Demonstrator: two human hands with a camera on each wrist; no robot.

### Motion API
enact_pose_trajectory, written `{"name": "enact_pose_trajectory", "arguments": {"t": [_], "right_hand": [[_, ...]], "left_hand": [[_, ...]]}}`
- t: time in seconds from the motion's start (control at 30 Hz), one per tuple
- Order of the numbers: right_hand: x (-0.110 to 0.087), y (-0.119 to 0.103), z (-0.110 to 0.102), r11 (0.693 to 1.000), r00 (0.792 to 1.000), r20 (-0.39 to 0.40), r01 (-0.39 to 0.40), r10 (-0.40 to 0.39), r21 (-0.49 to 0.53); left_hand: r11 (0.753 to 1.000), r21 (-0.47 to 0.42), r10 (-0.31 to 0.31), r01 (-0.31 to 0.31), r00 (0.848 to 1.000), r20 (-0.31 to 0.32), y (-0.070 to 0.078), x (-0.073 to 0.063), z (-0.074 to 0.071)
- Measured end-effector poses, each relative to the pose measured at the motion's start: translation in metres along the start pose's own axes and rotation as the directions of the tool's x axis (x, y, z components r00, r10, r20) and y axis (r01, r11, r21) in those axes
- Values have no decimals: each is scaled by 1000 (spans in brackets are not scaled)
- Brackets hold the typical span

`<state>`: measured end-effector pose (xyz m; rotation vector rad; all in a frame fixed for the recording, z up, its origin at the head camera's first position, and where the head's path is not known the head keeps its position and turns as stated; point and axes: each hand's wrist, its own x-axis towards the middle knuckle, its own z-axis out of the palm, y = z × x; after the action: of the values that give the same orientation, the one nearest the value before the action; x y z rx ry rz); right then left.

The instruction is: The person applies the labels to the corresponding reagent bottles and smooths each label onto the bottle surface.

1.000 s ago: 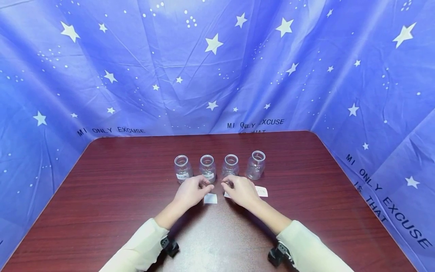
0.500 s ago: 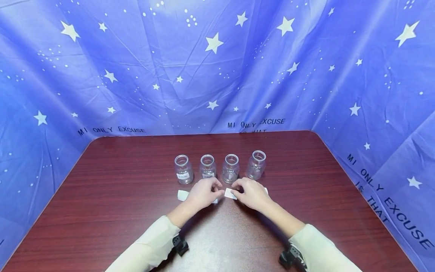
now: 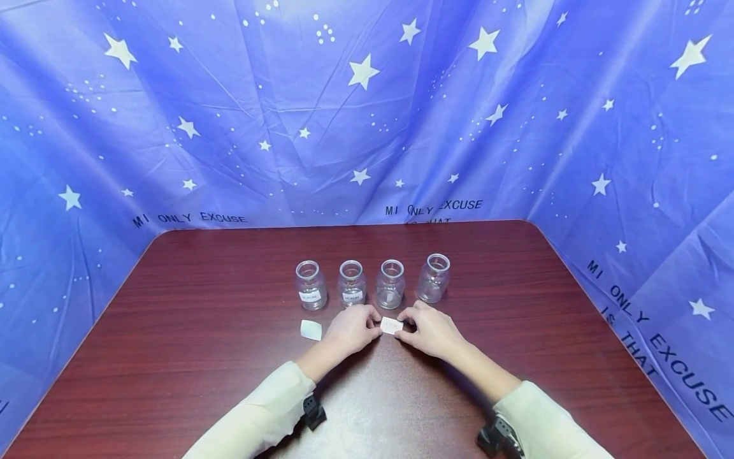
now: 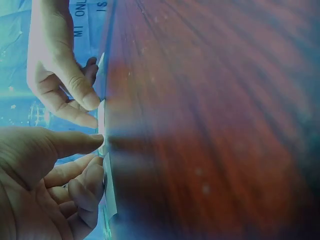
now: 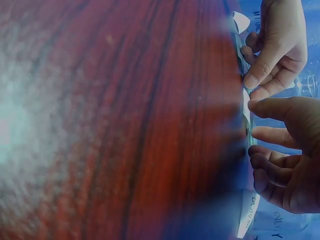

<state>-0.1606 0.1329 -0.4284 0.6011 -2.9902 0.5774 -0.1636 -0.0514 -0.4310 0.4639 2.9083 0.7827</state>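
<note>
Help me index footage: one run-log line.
left hand, right hand: at opposite edges of white slip | jars: four, upright, beyond

Label (image 3: pixel 392 326) before jars (image 3: pixel 390 288), seemingly on table (image 3: pixel 378 395)

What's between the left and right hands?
A small white label with faint reddish markings is between the left hand and the right hand; clearest in the head view.

held white label (image 3: pixel 392 326) too small to read, sleeves (image 3: pixel 258 408) cut off
</note>
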Motion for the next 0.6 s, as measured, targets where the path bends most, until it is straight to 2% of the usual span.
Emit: {"name": "enact_pose_trajectory", "arguments": {"t": [0.3, 0.6], "right_hand": [[0, 2, 4, 1000, 1000, 17, -20, 20, -5], [-1, 3, 5, 1000, 1000, -13, -2, 2, -7]], "left_hand": [[999, 37, -11, 11, 1000, 3, 2, 1, 0], [1000, 5, -18, 18, 1000, -2, 3, -1, 0]]}}
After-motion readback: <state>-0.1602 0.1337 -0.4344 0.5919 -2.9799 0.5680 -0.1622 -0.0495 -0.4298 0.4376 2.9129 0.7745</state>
